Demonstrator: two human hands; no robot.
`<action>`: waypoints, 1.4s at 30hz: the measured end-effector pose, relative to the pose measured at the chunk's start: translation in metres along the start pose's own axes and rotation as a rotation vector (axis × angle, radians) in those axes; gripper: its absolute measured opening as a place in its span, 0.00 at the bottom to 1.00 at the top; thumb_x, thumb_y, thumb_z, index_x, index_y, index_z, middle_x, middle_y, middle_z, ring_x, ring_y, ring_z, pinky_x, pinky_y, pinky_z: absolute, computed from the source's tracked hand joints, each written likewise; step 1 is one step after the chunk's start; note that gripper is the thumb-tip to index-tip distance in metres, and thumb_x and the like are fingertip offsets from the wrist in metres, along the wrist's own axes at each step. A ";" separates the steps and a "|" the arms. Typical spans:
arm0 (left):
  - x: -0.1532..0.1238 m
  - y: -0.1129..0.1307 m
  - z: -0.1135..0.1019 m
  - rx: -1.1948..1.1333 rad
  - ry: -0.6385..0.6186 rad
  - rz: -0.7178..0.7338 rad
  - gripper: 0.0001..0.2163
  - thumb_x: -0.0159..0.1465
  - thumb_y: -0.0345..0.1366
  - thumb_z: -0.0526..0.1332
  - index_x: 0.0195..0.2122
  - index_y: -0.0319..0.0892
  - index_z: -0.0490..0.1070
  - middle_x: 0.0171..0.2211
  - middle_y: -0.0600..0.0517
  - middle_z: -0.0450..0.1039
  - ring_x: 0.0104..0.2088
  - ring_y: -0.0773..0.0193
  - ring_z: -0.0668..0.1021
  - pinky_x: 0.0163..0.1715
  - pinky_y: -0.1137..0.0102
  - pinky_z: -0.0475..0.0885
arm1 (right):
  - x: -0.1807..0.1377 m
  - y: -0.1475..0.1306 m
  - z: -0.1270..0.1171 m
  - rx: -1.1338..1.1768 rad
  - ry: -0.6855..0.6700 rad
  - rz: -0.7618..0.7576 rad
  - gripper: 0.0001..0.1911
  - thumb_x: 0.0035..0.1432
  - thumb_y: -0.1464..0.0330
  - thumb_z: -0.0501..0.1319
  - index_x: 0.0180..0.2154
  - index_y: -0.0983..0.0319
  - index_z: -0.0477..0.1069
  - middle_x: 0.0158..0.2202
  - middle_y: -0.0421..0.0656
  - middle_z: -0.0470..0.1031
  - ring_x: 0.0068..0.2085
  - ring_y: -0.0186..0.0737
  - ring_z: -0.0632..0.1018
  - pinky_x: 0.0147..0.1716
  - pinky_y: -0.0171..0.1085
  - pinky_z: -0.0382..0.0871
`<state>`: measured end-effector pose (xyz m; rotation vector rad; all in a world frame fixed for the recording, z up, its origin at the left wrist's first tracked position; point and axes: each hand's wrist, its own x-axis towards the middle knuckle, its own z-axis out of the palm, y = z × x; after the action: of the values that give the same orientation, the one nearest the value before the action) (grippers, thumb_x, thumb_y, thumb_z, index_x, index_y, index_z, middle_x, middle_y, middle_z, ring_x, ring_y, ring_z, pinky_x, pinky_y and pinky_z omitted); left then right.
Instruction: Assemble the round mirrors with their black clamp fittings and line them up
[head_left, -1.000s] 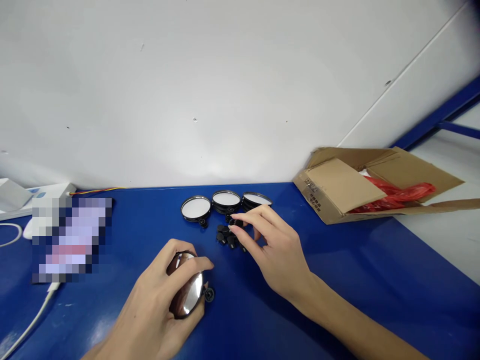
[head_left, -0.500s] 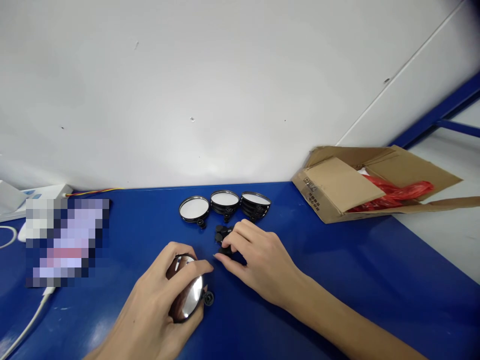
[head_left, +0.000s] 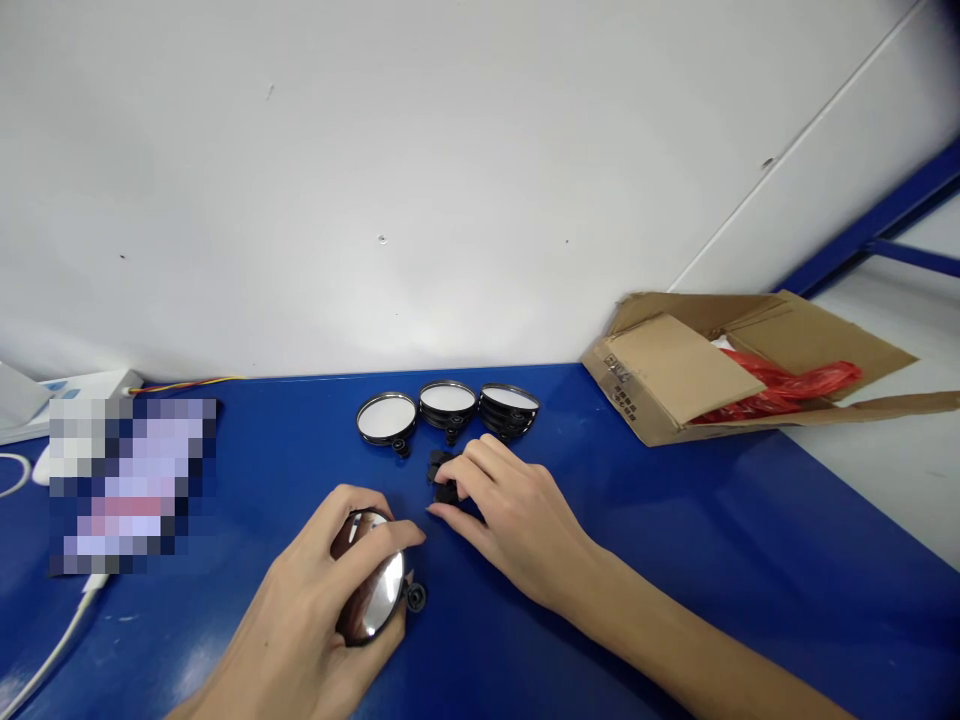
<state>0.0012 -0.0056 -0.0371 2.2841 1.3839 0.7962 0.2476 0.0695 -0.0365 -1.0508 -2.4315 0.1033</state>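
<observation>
My left hand (head_left: 322, 600) is closed around a round mirror (head_left: 379, 595) with a black rim, its index finger lying across the glass. A black ball-joint stub (head_left: 416, 597) sticks out from the mirror's right side. To the right, my right hand (head_left: 506, 510) has thumb and fingers pinched about a small black part (head_left: 447, 492) on the blue table. Another small black piece (head_left: 437, 463) lies just beyond those fingertips; the fingers partly hide both. Behind the hands, round mirrors rest in a row: one at left (head_left: 386, 418), one in the middle (head_left: 448, 400), and a stack at right (head_left: 510, 405).
A cardboard box (head_left: 637, 390) with red plastic inside stands at the back right. At left lie a blurred phone-like device (head_left: 142, 480) and a white cable (head_left: 56, 645). A white wall (head_left: 390, 180) rises along the table's back edge (head_left: 300, 385).
My right fingertips have shifted slightly and closed in on the small black part. My left hand keeps its hold on the mirror. The view has moved very slightly.
</observation>
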 end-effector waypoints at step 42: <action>0.005 -0.007 0.003 -0.171 0.320 -0.394 0.30 0.73 0.49 0.66 0.74 0.57 0.59 0.52 0.50 0.78 0.31 0.62 0.81 0.28 0.66 0.81 | 0.022 0.003 -0.012 0.265 0.288 -0.030 0.08 0.81 0.65 0.65 0.46 0.62 0.79 0.36 0.41 0.76 0.37 0.38 0.76 0.39 0.38 0.70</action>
<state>0.0002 0.0025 -0.0418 1.7277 1.7531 1.1240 0.2418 0.0860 -0.0179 -0.8466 -2.1052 0.2401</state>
